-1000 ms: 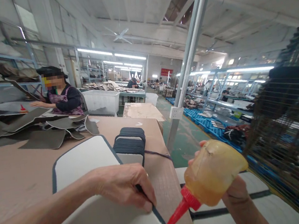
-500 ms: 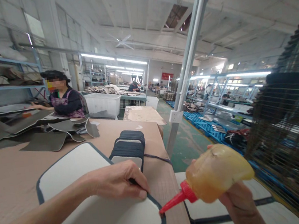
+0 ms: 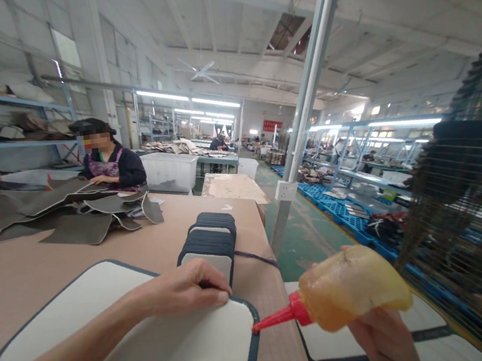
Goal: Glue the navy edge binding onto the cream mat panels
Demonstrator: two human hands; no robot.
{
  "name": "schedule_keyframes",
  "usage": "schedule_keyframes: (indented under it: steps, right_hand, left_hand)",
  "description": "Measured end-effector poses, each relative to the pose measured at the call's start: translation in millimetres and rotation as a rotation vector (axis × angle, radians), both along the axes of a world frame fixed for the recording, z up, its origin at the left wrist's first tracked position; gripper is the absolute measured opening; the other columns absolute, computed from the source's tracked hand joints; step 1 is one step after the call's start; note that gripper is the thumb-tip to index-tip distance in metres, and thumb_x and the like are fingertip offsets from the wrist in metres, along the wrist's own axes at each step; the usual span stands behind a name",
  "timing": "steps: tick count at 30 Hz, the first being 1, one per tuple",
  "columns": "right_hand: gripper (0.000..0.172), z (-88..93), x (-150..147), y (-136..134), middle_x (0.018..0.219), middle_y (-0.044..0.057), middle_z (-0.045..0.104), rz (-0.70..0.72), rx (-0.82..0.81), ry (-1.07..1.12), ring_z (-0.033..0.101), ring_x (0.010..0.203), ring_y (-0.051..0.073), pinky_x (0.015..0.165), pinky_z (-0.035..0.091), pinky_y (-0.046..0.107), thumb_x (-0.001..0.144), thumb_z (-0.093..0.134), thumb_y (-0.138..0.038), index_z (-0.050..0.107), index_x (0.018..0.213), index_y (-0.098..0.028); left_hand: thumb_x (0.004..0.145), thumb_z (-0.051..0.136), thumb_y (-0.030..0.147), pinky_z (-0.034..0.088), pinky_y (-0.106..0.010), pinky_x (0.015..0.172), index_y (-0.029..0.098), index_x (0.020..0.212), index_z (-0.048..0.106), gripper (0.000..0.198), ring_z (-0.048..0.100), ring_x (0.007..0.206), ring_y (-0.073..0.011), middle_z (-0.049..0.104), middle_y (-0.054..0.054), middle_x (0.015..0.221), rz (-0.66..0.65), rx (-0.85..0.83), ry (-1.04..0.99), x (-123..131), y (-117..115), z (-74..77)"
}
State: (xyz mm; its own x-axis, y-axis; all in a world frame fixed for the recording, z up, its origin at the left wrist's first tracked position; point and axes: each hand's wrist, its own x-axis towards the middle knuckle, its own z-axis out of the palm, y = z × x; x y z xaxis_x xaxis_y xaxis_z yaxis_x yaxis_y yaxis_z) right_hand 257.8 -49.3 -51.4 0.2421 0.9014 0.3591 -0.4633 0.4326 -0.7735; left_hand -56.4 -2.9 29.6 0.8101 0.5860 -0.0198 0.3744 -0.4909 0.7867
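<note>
While the left hand (image 3: 193, 287) pinches the upper edge of the white panel (image 3: 196, 346) at lower centre, keep that grip close to the working corner so the edge does not shift. The right hand (image 3: 385, 327) is wrapped around a squeeze bottle (image 3: 352, 284) at lower right, tilted so that its red nozzle (image 3: 279, 317) points left and slightly down. The two hands are apart. The nozzle tip meets the dark border (image 3: 249, 360) at the panel's rounded right corner.

For an even bead, hold a constant angle, squeeze lightly and follow the curve at steady speed; excess pressure could flood the pale face.

Materials: the bottle is translucent, soft-looking and rounded, with amber liquid inside; the nozzle is a slender cone. The panel is smooth and matt, framed by a narrow dark strip. The forearm hides whether the white area at left belongs to the same piece. Beyond the left hand, a stack (image 3: 206, 235) shows tightly layered dark edges. Thin grey-brown sheets (image 3: 78, 228) with pale rims lie loosely overlapped across the table (image 3: 190, 202) at middle left.
</note>
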Motion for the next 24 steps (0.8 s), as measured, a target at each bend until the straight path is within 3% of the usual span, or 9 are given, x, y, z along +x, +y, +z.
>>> schedule_keyframes:
  steps: [4, 9, 12, 19, 24]
  right_hand:
    - [0.049, 3.0, -5.1, -3.6, 0.106, 0.003, 0.073, -0.016, 0.002, -0.021, 0.07, 0.091, 0.029, 0.09, 0.055, 0.044, 0.059, 0.085, -0.034, 0.072, 0.106, -0.033]
    - [0.038, 22.4, -20.1, -8.7, 0.082, -0.001, 0.076, 0.027, 0.086, -0.083, 0.073, 0.076, 0.025, 0.069, 0.06, 0.033, 0.054, 0.089, -0.035, 0.075, 0.09, -0.037]
    - [0.035, 28.0, -26.7, -10.1, 0.079, -0.001, 0.076, 0.035, 0.102, -0.103, 0.073, 0.073, 0.023, 0.064, 0.059, 0.029, 0.055, 0.089, -0.035, 0.075, 0.088, -0.038]
    - [0.039, 10.2, -17.1, -11.0, 0.093, 0.004, 0.076, 0.084, -0.007, -0.109, 0.072, 0.087, 0.029, 0.083, 0.057, 0.044, 0.064, 0.083, -0.037, 0.073, 0.102, -0.037]
    - [0.061, 9.7, -24.0, -18.2, 0.102, 0.006, 0.075, 0.071, -0.113, -0.03, 0.07, 0.088, 0.029, 0.092, 0.052, 0.051, 0.057, 0.088, -0.039, 0.067, 0.114, -0.033]
  left_hand:
    - [0.086, 0.051, 0.031, 0.025, -0.024, 0.055, 0.016, 0.065, 0.052, 0.025, 0.036, 0.06, -0.0111, 0.037, 0.004, 0.063, 0.044, -0.027, 0.01, -4.0, 3.2, -8.1]
    - [0.085, 0.051, 0.036, 0.024, -0.025, 0.054, 0.017, 0.065, 0.052, 0.028, 0.034, 0.06, -0.0118, 0.037, 0.004, 0.062, 0.099, -0.07, 0.008, -8.3, 7.0, -14.3]
    - [0.083, 0.052, 0.04, 0.024, -0.025, 0.055, 0.016, 0.066, 0.056, 0.03, 0.035, 0.061, -0.0126, 0.039, 0.003, 0.062, 0.147, -0.096, 0.007, -9.9, 7.6, -15.1]
    - [0.078, 0.056, 0.045, 0.023, -0.025, 0.052, 0.017, 0.062, 0.056, 0.032, 0.033, 0.059, -0.0128, 0.038, 0.003, 0.06, 0.226, -0.159, -0.045, -13.7, 9.9, -18.7]
    - [0.077, 0.058, 0.045, 0.022, -0.024, 0.051, 0.016, 0.061, 0.059, 0.033, 0.033, 0.058, -0.0123, 0.039, 0.003, 0.059, 0.287, -0.198, -0.076, -18.3, 14.3, -25.5]
